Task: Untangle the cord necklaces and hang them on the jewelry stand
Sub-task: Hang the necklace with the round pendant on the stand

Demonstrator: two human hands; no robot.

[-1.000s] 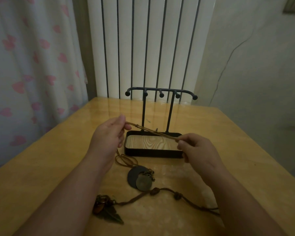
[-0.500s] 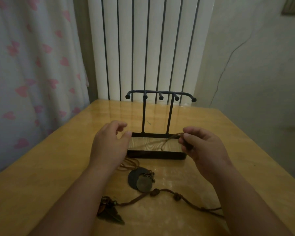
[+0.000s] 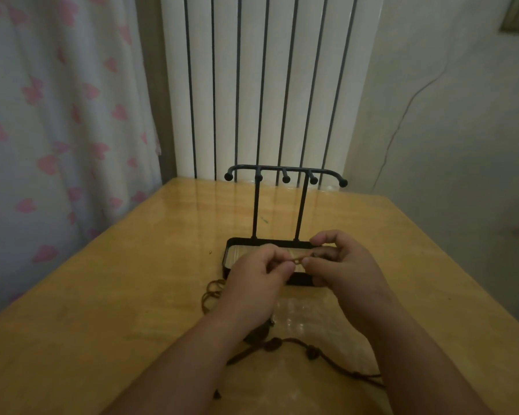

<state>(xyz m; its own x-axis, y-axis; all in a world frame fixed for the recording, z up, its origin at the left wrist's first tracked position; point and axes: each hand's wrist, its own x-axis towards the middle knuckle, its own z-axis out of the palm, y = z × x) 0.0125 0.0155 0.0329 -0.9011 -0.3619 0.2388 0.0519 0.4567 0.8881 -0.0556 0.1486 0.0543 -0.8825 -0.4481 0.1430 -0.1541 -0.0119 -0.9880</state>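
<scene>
Both forearms reach in from the near edge. The left hand (image 3: 252,283) and right hand (image 3: 346,272) meet above the stand (image 3: 285,172) tray, fingers pinching the tan cord (image 3: 296,259) between them. A dark necklace (image 3: 312,352) lies nearer on the bench (image 3: 102,310).

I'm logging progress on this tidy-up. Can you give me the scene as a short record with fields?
left hand: pinches tan cord
right hand: pinches the same cord, fingertips close to the left hand's
stand: upright on table, all pegs bare
dark necklace: lies on table near the forearms, held by neither hand
progress: nothing hung yet
</scene>
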